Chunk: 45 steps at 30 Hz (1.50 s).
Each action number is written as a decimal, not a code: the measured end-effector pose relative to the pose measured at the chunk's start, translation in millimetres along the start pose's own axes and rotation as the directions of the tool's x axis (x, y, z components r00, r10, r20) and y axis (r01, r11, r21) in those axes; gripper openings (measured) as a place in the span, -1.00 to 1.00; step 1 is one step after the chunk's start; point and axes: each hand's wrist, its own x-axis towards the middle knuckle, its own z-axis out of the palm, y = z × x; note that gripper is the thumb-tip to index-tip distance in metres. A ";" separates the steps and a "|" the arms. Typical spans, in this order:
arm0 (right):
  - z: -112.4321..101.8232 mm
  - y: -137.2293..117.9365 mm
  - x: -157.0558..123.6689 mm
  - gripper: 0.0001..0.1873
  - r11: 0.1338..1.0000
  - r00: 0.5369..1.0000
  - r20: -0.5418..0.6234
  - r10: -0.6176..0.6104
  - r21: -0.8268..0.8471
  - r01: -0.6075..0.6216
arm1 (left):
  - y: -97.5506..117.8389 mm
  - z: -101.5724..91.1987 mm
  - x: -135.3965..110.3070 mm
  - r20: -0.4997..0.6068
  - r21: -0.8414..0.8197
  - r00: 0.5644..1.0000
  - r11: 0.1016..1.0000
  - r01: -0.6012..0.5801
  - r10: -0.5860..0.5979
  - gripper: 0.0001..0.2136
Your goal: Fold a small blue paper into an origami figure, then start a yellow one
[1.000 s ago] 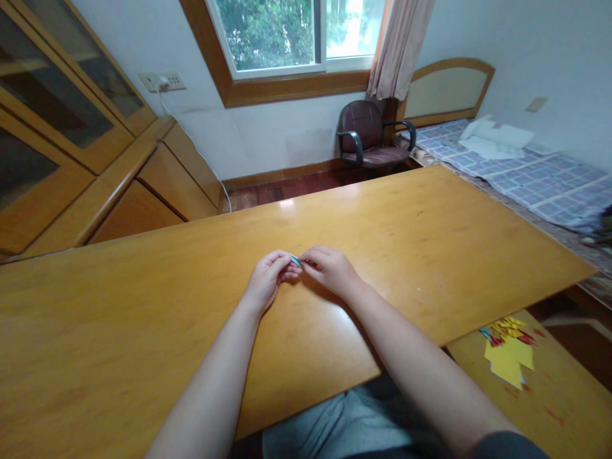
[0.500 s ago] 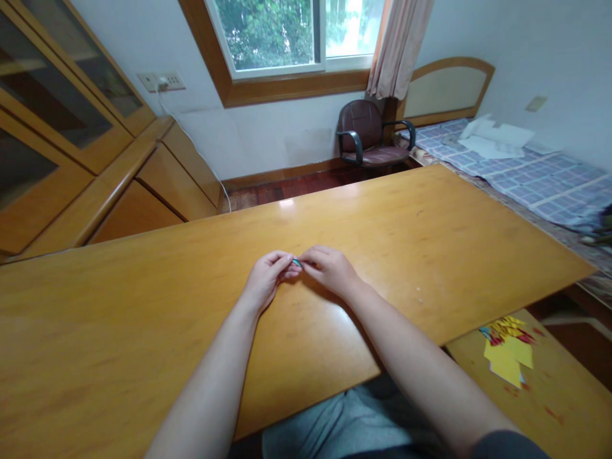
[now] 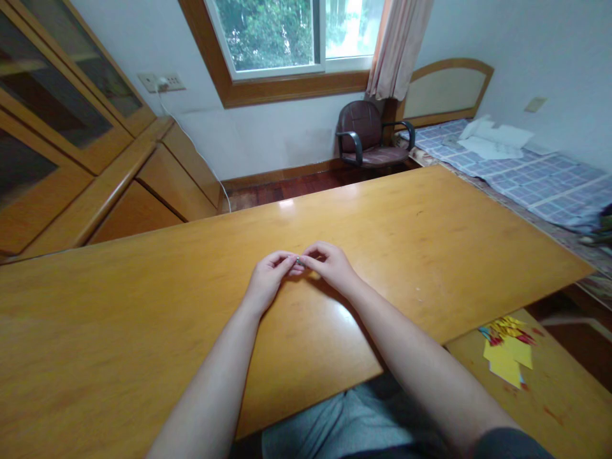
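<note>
Slightly raised and re-angled since the earlier frame was the right hand point(image 3: 331, 262), its thumb now laid along the near side of the gap between the hands and its forefinger arched above. Less of the small folded piece point(image 3: 299, 261) was shown than before: the blue strip seen earlier had been reduced to a tiny dark, greyish glint, largely covered by the fingertips. Hardly any change was made by the left hand point(image 3: 268, 274), by which the piece was pinched between thumb and forefinger, the other fingers being curled beneath. Both hands were brought together at the fingertips, with the piece held between them, just over the wooden table point(image 3: 143, 312). It could not be told whether the piece was also gripped by the right fingers or merely touched by the thumb.

To the right, on a lower wooden surface point(image 3: 564, 389), yellow paper pieces point(image 3: 507, 363) were laid, with yellow folded strips point(image 3: 507, 326) heaped at their far edge and red bits point(image 3: 526, 338) placed beside them. Beyond the table, a dark red armchair point(image 3: 361, 127) was set beneath the window point(image 3: 272, 38), and white sheets point(image 3: 497, 139) were spread on the checked bed point(image 3: 540, 185).
</note>
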 end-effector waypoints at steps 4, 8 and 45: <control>1.3 1.9 0.8 -0.80 0.992 0.998 0.010 0.059 0.107 -0.060 | -1.1 -0.5 0.1 -0.012 0.029 1.000 0.999 -0.027 0.028 -0.63; 1.3 0.6 1.2 -0.81 0.986 0.997 0.001 0.081 0.147 -0.080 | 0.2 -0.2 -0.4 -0.013 0.030 0.999 0.999 -0.043 0.044 -0.63; -0.2 1.7 0.6 -0.78 0.961 0.988 0.015 0.152 0.231 -0.151 | 3.3 -0.8 -2.6 -0.003 -0.040 1.000 0.999 0.001 -0.001 -0.69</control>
